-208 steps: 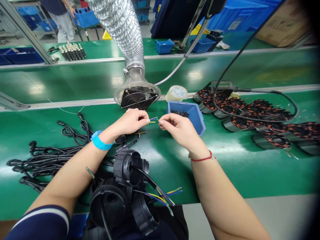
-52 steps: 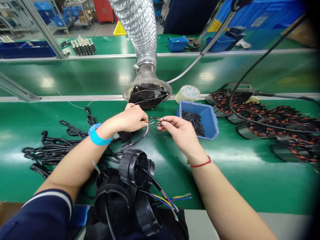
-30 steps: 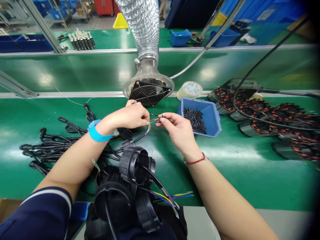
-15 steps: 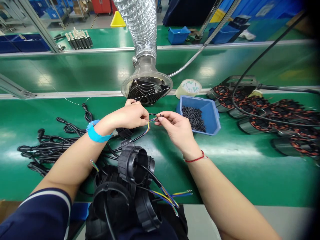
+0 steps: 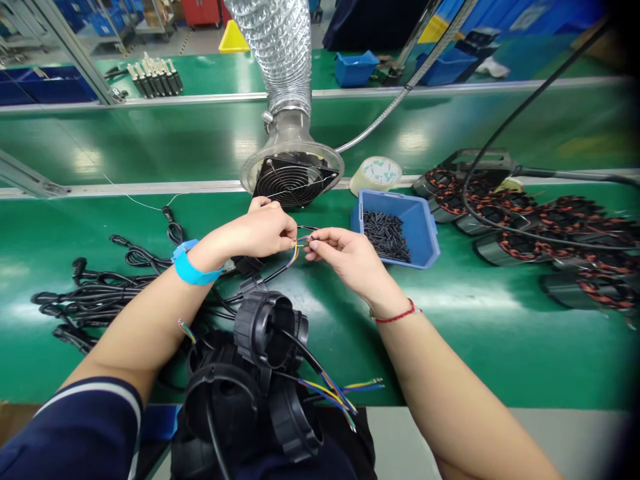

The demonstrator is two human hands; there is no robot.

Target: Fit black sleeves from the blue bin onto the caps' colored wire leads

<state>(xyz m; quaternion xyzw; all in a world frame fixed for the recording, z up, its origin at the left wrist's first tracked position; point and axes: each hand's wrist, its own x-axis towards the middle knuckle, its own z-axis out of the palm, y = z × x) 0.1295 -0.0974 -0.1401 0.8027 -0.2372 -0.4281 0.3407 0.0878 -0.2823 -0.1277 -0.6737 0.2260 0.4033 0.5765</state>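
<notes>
My left hand (image 5: 270, 230) is closed in a pinch on the thin coloured wires (image 5: 296, 252) of a black cable, in front of a round fan (image 5: 291, 185). Close on its right, my right hand (image 5: 350, 260) pinches a small black tube at the wire ends; the fingers partly hide it. Similar short black tubes (image 5: 385, 235) fill the bottom of a blue bin (image 5: 423, 233) beside my right hand. Below the hands lie several black ring-shaped housings (image 5: 263, 327), with cables and stripped coloured wires (image 5: 330, 393) coming out of them.
Several black cables (image 5: 110, 287) are heaped on the left of the green table (image 5: 475, 353). A silver duct (image 5: 280, 60) rises above the fan. Behind the bin stands a roll of clear tape (image 5: 376, 175). Several motor stators (image 5: 515, 247) with orange windings sit at the right, a black hose above them.
My right hand has shifted slightly left and down, closer to my left hand along the wires. The left hand keeps its pinch.
</notes>
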